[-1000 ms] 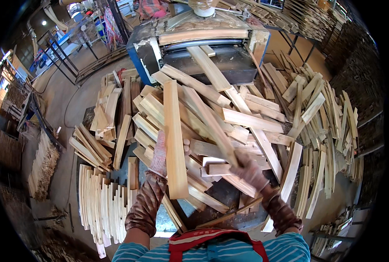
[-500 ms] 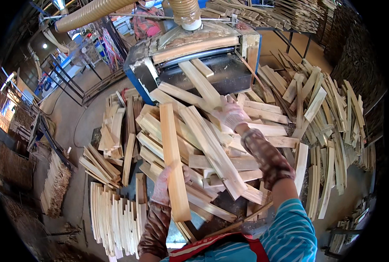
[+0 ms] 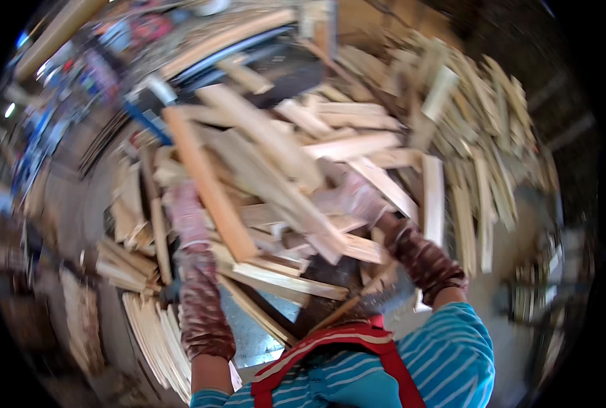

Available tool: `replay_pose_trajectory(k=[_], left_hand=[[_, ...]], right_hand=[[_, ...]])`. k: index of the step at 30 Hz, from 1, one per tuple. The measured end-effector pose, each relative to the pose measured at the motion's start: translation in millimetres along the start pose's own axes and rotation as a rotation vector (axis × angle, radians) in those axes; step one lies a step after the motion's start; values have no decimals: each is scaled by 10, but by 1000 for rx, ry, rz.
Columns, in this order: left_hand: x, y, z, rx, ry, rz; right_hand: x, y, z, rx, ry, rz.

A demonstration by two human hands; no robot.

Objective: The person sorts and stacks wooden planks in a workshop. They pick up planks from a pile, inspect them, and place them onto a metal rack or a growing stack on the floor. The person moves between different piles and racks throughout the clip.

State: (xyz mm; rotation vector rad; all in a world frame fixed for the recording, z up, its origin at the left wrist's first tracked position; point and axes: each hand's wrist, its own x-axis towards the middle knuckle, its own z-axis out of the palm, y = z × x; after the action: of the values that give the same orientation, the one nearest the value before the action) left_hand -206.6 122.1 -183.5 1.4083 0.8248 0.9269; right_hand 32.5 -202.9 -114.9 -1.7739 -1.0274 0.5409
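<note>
My left hand (image 3: pixel 188 214), in a pale glove, is closed at the left edge of an orange-tinted wooden board (image 3: pixel 207 183), its fingers partly hidden behind it. The board slants over the heap of planks. My gloved right hand (image 3: pixel 352 194) is closed at the near end of a pale wooden board (image 3: pixel 258 132); motion blurs its fingers. Between the hands, another long plank (image 3: pixel 289 194) lies across the heap. Brown patterned sleeves cover both forearms.
Ahead stands a machine with a dark bed and metal roller (image 3: pixel 235 51); a short wood piece (image 3: pixel 245 75) lies at its mouth. Loose planks (image 3: pixel 476 115) are piled to the right. Stacked slats (image 3: pixel 154 336) stand at the lower left. A thick hose (image 3: pixel 58 37) crosses the upper left.
The view has swung, shifting the machine up and left. My right hand has drawn the pale board back from the machine's mouth. My left hand has carried the orange-tinted board forward.
</note>
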Motion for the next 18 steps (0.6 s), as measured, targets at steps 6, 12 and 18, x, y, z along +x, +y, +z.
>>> replay_pose_trajectory(k=[6,12,18], left_hand=[[-1053,672,868,-301,-229,-89],[-2097,540,764,-478,-454,-323],[-2545,728,169,-608,-455,-542]], right_hand=[[-1299,309,819,-42,214,36],[-1438,209,1091,-259,76,-274],[-755,565,1004,-757,-116,203]])
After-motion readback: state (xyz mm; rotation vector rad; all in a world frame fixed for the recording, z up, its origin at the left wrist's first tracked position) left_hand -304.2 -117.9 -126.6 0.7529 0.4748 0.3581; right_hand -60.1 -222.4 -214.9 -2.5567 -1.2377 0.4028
